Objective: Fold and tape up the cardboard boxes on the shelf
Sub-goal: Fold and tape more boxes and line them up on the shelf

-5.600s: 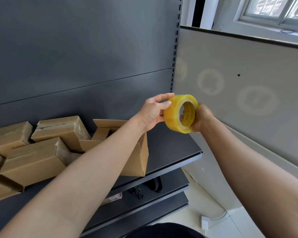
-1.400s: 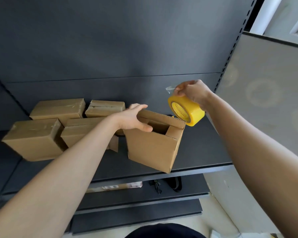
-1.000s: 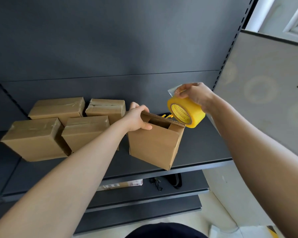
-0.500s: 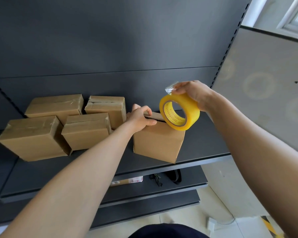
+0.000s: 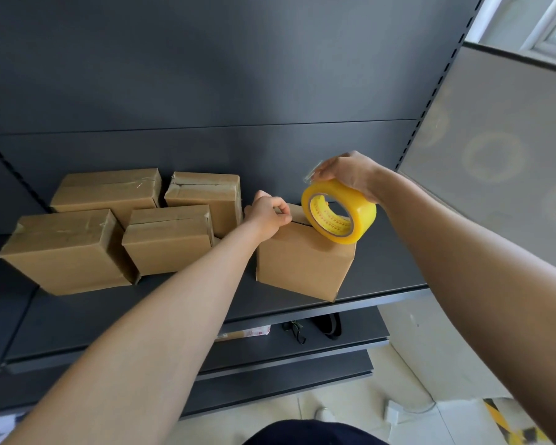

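Shelf [image 5: 385, 274]: dark grey metal, front lip running left to right, rising slightly toward the right. Dark back panel [image 5: 238, 75] behind it. A slotted upright [image 5: 430, 91] closes the right end.

Open box [image 5: 302, 264]: plain brown cardboard, standing right of centre and turned at an angle. Its near bottom corner sits just behind the front lip. No tape shows on the faces in view. Its top is partly hidden by the hand and the roll; whether the flaps lie fully flat, cannot tell.

Room: bare shelf to the right of the box as far as the upright. A bare strip runs along the front, left of the box. Only a narrow gap to the nearest taped box.

Four taped boxes in a cluster to the left, two behind [image 5: 109, 187] [image 5: 206, 187] and two in front [image 5: 170, 242] [image 5: 65, 252], with clear tape wrinkled over the seams.

Left hand [image 5: 267, 213]: fingers curled down over the box's top far-left edge, gripping it.

Right hand [image 5: 350, 175]: holds the tape roll [image 5: 357, 207] from above, fingers clamped on it and pinching the loose clear end [image 5: 310, 173]. The roll is yellow and hangs just over the box's top right.

Lower shelf [image 5: 366, 338]: a black strap [image 5: 329, 326] and a small clip.
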A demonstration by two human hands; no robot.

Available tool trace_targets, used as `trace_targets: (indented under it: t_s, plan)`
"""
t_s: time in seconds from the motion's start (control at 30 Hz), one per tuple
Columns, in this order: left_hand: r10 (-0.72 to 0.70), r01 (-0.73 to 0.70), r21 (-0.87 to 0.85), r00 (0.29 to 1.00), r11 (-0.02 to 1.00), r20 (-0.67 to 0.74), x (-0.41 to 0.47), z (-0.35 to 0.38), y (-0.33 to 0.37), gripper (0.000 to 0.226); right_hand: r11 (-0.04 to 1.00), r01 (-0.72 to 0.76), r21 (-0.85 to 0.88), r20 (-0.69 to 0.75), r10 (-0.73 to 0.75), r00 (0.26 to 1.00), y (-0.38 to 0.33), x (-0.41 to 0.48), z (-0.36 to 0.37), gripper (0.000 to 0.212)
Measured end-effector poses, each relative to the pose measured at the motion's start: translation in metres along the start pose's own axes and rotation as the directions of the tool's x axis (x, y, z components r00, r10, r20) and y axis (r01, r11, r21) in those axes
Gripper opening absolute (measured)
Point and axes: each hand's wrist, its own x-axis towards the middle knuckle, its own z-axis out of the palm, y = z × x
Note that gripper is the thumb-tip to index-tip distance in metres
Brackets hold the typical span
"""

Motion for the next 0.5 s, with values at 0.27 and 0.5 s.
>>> trace_targets:
  t_s: [0.27,0.5]
  plan:
    - [-0.034,0.029,-0.090,0.998,0.995,-0.060,-0.001,0.004,-0.002,0.005,0.989,0.053,-0.140,0.124,-0.035,0.992,0.000,0.000,-0.007,0.032]
    - [-0.098,0.091,-0.137,0.994,0.986,-0.043,-0.005,0.003,0.007,0.007,0.969,0.047,-0.244,0.123,-0.017,0.992,-0.007,0.010,-0.001,0.041]
